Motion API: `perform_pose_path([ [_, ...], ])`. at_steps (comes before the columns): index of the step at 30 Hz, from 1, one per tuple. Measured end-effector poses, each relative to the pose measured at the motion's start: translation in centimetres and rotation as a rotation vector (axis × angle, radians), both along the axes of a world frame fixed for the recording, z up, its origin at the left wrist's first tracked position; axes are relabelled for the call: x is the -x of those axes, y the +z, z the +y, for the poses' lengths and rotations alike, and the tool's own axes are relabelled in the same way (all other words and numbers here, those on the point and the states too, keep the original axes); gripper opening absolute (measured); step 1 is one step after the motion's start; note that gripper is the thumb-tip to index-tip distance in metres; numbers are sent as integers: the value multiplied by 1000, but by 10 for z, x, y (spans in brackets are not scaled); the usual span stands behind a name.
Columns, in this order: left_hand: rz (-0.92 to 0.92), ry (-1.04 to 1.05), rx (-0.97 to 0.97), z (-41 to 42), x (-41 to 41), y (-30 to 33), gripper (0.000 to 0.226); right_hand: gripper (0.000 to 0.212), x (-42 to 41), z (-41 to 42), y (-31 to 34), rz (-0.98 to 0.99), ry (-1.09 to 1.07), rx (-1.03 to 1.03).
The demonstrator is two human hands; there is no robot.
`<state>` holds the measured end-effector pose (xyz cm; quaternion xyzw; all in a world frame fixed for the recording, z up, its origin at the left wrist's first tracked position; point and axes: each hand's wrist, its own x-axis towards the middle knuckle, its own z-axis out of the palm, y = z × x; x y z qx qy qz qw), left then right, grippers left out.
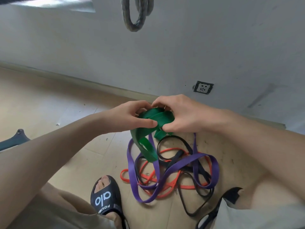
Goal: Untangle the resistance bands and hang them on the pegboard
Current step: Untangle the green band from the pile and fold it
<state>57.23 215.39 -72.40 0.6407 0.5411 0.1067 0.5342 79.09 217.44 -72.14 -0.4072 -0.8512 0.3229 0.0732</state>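
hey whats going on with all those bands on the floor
A person is working on the green band, gripping a bunched part of it with the left hand and the right hand. Its lower end hangs into a tangle of the purple band, orange band and black band on the floor. None of these four is hung up yet.

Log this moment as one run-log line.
stage: untangling | left hand: grips green band | right hand: grips green band | purple band, black, orange: tangled on floor
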Motion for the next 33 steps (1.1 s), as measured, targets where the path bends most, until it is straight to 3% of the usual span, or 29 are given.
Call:
perform_pose_path([
  [4, -7, -33, -26, 2, 3, 0, 58, 53, -5, 6, 6, 17, -19, -1],
  [10, 25, -43, -122, 3, 0, -4, 69, 52, -7, 12, 16, 39, -88, -30],
  [17, 22, -15, -231, 7, -2, -1, 55, 53, -12, 14, 20, 40, -98, -58],
  [27, 28, -3, -258, 7, -3, 4, 54, 86, -11, 11, 8, -69, 25, -29],
  [33, 145, -108, -372, 5, -3, 1, 56, 62, -8, 11, 5, -134, 46, -66],
])
